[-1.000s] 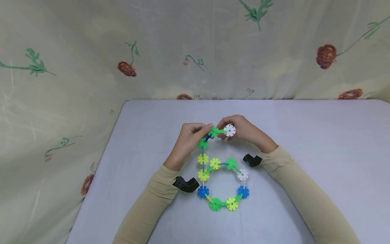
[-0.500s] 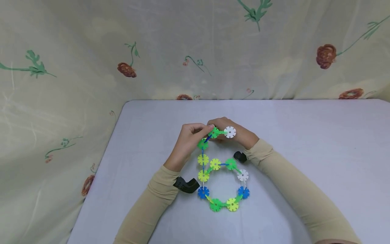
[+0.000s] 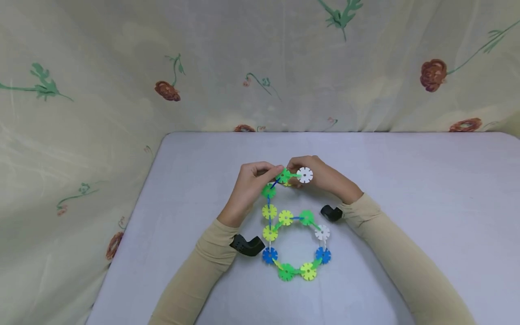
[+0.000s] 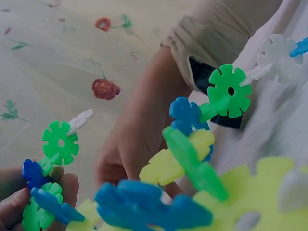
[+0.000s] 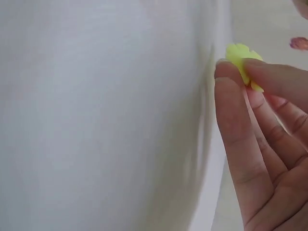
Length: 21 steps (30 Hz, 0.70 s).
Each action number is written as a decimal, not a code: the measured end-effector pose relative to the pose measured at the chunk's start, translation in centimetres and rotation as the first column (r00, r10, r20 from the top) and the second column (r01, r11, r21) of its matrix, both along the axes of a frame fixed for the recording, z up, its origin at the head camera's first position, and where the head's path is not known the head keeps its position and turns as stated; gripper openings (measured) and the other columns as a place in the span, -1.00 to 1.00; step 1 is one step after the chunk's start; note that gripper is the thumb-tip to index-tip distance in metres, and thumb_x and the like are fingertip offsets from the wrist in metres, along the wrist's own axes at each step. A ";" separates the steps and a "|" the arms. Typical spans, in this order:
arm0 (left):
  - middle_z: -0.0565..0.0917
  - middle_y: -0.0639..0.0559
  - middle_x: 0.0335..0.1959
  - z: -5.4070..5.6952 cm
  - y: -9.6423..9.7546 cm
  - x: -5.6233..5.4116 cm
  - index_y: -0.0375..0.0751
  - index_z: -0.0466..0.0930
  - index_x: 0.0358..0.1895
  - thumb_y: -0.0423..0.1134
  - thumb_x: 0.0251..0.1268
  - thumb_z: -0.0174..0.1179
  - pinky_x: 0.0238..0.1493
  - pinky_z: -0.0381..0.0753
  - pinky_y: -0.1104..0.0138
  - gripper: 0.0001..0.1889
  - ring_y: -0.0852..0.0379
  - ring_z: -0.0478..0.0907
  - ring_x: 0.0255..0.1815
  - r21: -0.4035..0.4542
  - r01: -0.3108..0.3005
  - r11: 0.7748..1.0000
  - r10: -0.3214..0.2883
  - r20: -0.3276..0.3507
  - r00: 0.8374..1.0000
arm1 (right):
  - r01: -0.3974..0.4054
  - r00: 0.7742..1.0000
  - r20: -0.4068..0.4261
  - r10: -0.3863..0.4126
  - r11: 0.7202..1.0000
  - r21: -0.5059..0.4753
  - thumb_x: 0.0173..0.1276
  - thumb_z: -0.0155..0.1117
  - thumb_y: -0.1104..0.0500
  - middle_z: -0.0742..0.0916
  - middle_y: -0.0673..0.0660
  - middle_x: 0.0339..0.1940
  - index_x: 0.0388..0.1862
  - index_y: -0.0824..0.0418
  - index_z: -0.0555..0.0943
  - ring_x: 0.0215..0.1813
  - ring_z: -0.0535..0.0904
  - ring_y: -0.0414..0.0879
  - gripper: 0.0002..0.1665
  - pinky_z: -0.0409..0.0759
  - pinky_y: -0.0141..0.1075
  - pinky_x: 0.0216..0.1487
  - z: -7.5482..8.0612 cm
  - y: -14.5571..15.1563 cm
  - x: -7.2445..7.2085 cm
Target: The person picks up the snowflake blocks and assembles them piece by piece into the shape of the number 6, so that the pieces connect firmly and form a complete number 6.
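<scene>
Linked notched plastic discs form a ring with a tail, shaped like a 6 in the head view. My left hand (image 3: 248, 192) pinches the tail near its upper end, at a green disc (image 3: 283, 175). A white disc (image 3: 304, 175) ends the tail, linked by an edge-on green one. Behind it my right hand (image 3: 325, 178) pinches a small yellow disc (image 5: 237, 55) between thumb and index finger, the other fingers curled below. In the left wrist view a green disc (image 4: 230, 91) and a large blue disc (image 4: 149, 204) of the ring stand close to the camera.
A pale-covered table (image 3: 426, 203) lies under the hands. Behind it and to the left hangs a flower-printed cloth (image 3: 284, 67). Black wrist devices, such as the left one (image 3: 247, 246), sit near both cuffs beside the ring.
My right hand moved left behind the tail's end, then came back to the right, with the yellow disc now peeking out below the green one. My left hand and the ring have stayed nearly still.
</scene>
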<state>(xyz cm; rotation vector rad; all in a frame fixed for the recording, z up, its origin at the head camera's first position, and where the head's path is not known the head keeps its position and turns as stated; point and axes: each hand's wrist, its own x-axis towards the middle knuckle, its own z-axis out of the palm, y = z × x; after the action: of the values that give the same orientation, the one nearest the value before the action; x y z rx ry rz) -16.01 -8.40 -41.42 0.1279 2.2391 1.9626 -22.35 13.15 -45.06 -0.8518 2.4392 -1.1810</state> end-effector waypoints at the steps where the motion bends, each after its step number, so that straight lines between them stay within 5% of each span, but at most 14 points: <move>1: 0.77 0.02 -0.30 0.0 0.0 0.0 -0.29 0.79 -0.24 -0.12 0.46 0.31 0.14 0.72 0.06 -0.73 0.15 0.68 -0.17 -0.001 0.002 1.000 -0.002 -0.003 1.000 | 0.022 1.000 0.011 -0.022 1.000 -0.009 0.30 0.47 0.36 0.80 0.15 -0.18 -0.14 0.22 0.68 -0.10 0.68 -0.01 -0.80 0.68 -0.29 -0.11 0.1 0.3 0.2; 8: 0.76 0.05 -0.35 0.1 0.0 -0.1 -0.29 0.79 -0.23 -0.14 0.46 0.31 0.02 0.73 0.22 -0.75 0.17 0.68 -0.23 0.000 0.012 1.000 -0.012 -0.004 1.000 | 0.211 0.971 0.139 -0.196 0.972 -0.105 0.26 0.26 0.51 0.82 0.23 -0.10 -0.06 0.24 0.73 -0.14 0.79 -0.01 -0.66 0.82 -0.24 -0.23 0.7 2.3 2.0; 13: 0.75 0.09 -0.38 0.1 -0.1 0.0 -0.28 0.79 -0.24 -0.14 0.46 0.32 -0.09 0.69 0.38 -0.76 0.16 0.67 -0.25 0.006 0.008 1.000 -0.008 -0.002 1.000 | 0.269 0.956 0.183 -0.228 0.933 -0.238 0.37 0.35 0.39 0.83 0.18 -0.26 -0.08 0.35 0.71 -0.21 0.82 0.01 -0.83 0.84 -0.16 -0.21 1.2 3.6 3.4; 21: 0.75 0.13 -0.41 0.1 -0.1 0.0 -0.29 0.79 -0.25 -0.15 0.46 0.32 -0.13 0.67 0.38 -0.75 0.17 0.65 -0.28 0.014 0.005 1.000 -0.005 0.002 1.000 | 0.336 0.935 0.237 -0.265 0.875 -0.348 0.36 0.46 0.28 0.85 -0.04 -0.32 -0.10 0.43 0.65 -0.23 0.84 0.02 -0.75 0.83 -0.13 -0.21 2.8 5.1 5.2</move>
<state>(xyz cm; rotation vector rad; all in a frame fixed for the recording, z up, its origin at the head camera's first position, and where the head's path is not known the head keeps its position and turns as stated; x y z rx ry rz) -16.03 -8.54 -41.33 0.1335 2.2222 1.9754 -17.14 18.28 -42.23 -0.4292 2.2779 -1.8108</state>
